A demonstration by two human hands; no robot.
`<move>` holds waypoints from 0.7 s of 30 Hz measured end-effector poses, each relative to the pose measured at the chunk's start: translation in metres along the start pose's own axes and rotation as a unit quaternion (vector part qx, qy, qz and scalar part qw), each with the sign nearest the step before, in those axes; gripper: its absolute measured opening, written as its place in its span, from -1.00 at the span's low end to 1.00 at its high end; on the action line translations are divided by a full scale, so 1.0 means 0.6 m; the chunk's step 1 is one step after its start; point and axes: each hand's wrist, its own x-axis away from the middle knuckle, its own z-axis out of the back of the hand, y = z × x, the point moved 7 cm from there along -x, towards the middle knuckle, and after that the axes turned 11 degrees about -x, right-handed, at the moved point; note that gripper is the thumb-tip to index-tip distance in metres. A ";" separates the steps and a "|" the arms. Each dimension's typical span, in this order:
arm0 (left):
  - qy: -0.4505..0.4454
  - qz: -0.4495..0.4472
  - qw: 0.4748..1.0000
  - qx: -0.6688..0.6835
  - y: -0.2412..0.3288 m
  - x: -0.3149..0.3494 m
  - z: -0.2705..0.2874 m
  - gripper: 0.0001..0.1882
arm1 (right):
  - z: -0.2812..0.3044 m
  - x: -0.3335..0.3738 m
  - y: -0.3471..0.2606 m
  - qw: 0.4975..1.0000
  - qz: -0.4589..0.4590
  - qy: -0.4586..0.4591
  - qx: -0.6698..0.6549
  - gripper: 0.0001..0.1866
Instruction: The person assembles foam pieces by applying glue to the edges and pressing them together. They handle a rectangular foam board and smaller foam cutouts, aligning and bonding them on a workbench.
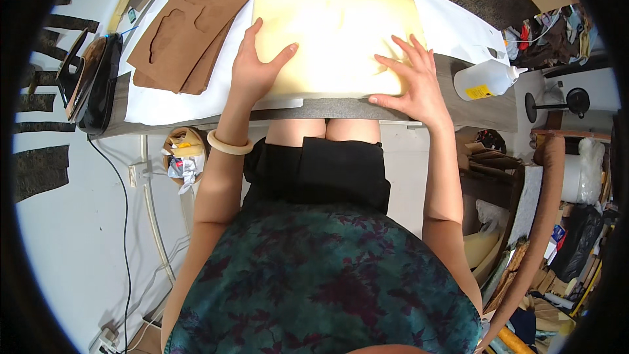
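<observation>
A pale foam sheet (337, 39) at twelve o'clock on the table (478, 108) is pressed flat by the left hand (252, 65) and right hand (416, 82), fingers spread apart, so smoothing seems underway and even pressure is probably needed next.

A grey table (485, 115) carries a white sheet (164, 108), on which lie a pale yellow foam pad (337, 29) and brown cut-out boards (190, 23), while a white squeeze bottle (485, 80) lies on its side at the table's right end and a black bag (98, 85) at its left.
</observation>
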 end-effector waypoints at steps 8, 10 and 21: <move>0.006 -0.014 1.000 -0.011 0.009 0.003 -0.004 0.14 | -0.032 0.001 -0.019 0.999 0.020 -0.016 -0.022 -0.42; 0.007 -0.028 0.999 -0.036 0.008 0.000 -0.007 0.20 | -0.034 0.000 -0.018 0.999 0.025 -0.018 -0.018 -0.42; -0.015 -0.011 0.999 -0.042 -0.002 -0.007 -0.011 0.30 | -0.053 -0.017 -0.081 0.995 0.074 -0.008 -0.071 -0.38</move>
